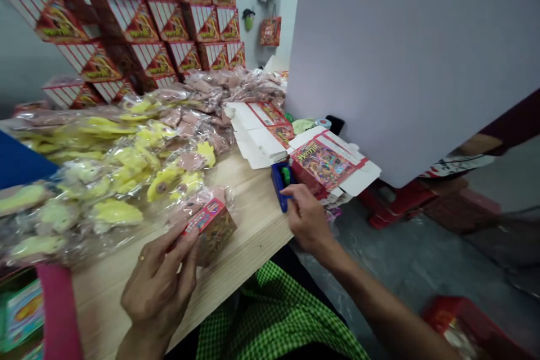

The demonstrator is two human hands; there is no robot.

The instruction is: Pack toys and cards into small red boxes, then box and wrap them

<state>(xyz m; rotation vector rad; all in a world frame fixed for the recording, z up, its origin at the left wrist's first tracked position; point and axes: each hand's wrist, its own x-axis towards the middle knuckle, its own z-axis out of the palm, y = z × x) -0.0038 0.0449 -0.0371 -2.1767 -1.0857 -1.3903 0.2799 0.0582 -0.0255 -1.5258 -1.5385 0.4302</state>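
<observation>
My left hand grips a small red printed box on the wooden table, fingers wrapped round its near end. My right hand reaches to the table's right edge and its fingers close on a blue tape dispenser with a green roll. Beside the dispenser lies a flat, unfolded red printed carton.
A heap of bagged yellow and pink toys covers the table's left and back. Stacked red cartons rise behind. Flat white carton blanks lie at the back right. A grey board stands right. Red stools sit on the floor.
</observation>
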